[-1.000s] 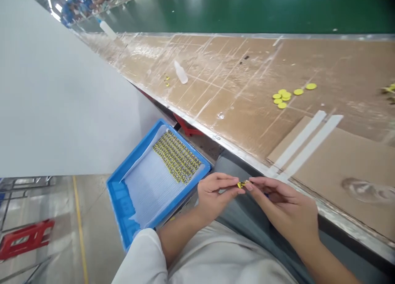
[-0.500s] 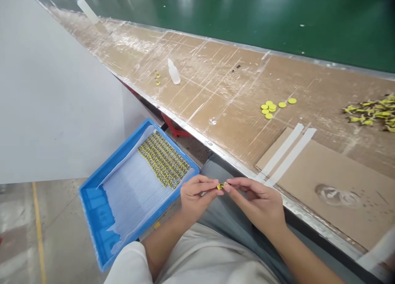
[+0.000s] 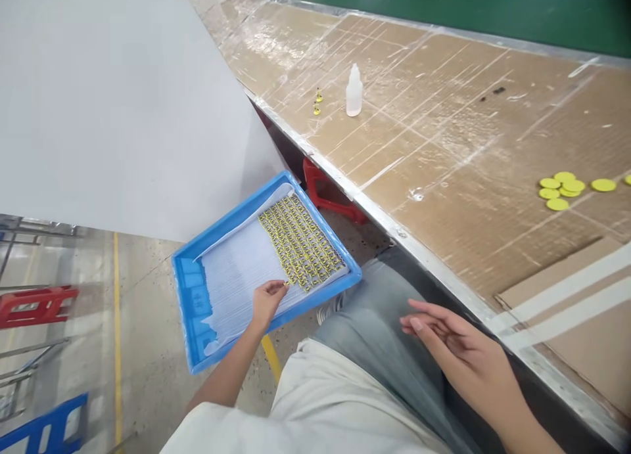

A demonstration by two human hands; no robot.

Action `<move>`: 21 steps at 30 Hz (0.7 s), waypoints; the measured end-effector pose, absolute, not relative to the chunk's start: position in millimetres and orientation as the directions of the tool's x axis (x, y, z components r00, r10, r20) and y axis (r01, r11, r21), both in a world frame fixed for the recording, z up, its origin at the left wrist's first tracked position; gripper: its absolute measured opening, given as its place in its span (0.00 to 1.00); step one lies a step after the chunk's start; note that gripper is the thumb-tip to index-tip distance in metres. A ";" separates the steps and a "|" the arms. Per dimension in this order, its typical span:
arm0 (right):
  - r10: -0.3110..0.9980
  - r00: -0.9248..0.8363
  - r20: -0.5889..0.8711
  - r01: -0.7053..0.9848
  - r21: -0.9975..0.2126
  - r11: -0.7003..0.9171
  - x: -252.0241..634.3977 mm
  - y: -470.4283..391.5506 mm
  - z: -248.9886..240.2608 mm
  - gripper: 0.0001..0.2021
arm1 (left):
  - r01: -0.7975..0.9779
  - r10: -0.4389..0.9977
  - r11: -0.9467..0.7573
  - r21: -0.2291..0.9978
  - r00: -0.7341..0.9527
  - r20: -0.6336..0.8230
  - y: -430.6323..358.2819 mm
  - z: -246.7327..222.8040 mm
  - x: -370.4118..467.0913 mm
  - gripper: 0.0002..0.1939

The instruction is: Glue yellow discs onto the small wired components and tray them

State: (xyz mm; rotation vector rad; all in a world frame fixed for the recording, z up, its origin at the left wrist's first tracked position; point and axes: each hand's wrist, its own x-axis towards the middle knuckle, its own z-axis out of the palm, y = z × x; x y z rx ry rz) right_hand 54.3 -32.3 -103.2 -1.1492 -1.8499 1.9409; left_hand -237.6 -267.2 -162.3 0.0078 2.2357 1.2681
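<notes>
My left hand (image 3: 267, 301) reaches over the blue tray (image 3: 185, 313), its fingertips pinched on a small yellow-and-black piece (image 3: 290, 282). That piece is at the lower edge of the rows of similar yellow-and-black pieces (image 3: 300, 240); whether it rests on the liner I cannot tell. A white ribbed sheet (image 3: 227, 283) lines the tray beneath them. Over my lap, beside the table edge, my right hand (image 3: 458, 349) hangs with loosely curled fingers apart and nothing visible in them.
On the cardboard-covered table (image 3: 444, 152) stand a white dropper bottle (image 3: 353, 92) and two small yellow pieces (image 3: 317, 102). Several yellow discs (image 3: 562, 186) lie farther right, near a taped cardboard sheet (image 3: 591, 329). A red stool (image 3: 330, 191) is under the table; a white panel (image 3: 123, 99) rises at left.
My hands have separated. The left carried the small yellow piece from in front of me down to the tray; the right let go and opened. The view has turned left.
</notes>
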 end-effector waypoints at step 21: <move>0.655 -0.655 -0.377 0.398 -0.909 -0.125 61.1 -56.0 -100.6 0.20 | -0.119 0.252 0.888 0.444 -0.682 -0.687 -281.2 -219.1 -262.4 0.12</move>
